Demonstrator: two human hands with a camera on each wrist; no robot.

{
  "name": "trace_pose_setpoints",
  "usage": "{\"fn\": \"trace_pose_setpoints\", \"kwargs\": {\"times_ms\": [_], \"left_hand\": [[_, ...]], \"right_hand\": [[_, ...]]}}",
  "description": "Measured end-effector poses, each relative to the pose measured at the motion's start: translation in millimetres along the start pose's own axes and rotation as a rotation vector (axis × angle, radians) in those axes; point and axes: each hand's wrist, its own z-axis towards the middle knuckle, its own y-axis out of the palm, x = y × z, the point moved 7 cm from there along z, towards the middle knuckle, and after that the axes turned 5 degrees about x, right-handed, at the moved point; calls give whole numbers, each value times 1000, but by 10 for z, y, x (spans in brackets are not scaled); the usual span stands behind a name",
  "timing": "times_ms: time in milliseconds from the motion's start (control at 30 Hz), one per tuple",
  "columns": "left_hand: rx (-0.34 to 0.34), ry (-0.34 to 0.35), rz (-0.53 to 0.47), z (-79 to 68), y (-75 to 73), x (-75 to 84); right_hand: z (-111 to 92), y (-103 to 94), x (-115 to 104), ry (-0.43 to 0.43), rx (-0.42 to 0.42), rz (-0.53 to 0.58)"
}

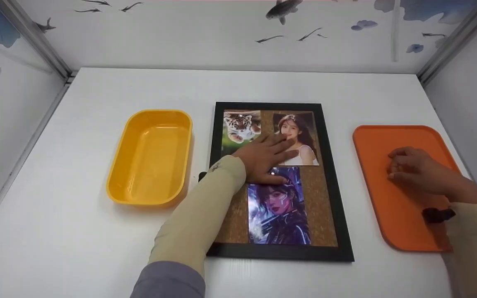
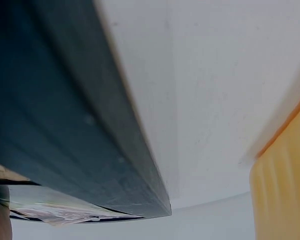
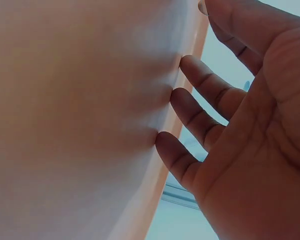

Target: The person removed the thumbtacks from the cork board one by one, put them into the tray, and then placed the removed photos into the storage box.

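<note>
My left hand (image 1: 263, 159) lies spread over a black-framed cork board (image 1: 323, 207). Its fingers overlap a portrait photo (image 1: 307, 145), and the thumb crosses the top of a purple illustrated picture (image 1: 280, 219). A tiger cub photo (image 1: 238, 124) fills the board's upper left, partly covered by the hand. Over the orange tray (image 1: 387, 138) is my right hand (image 1: 422, 171), fingers bent. In the right wrist view several fingertips (image 3: 165, 140) meet the tray's surface. A small pale bit shows at the thumb tip; I cannot tell whether it is a held thing.
An orange-yellow plastic tub (image 1: 151, 161) stands left of the board, beside my left forearm. The white table (image 1: 77, 231) carries everything. White panels with fish and leaf prints (image 1: 205, 37) enclose the table at the back and both sides.
</note>
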Motion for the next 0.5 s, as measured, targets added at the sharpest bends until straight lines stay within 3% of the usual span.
{"fn": "trace_pose_setpoints", "kwargs": {"times_ms": [333, 500], "left_hand": [[-16, 1, -6, 2, 3, 3], [-22, 0, -1, 1, -12, 8]], "right_hand": [[-6, 24, 17, 34, -28, -7], [-11, 22, 23, 9, -18, -26]]}}
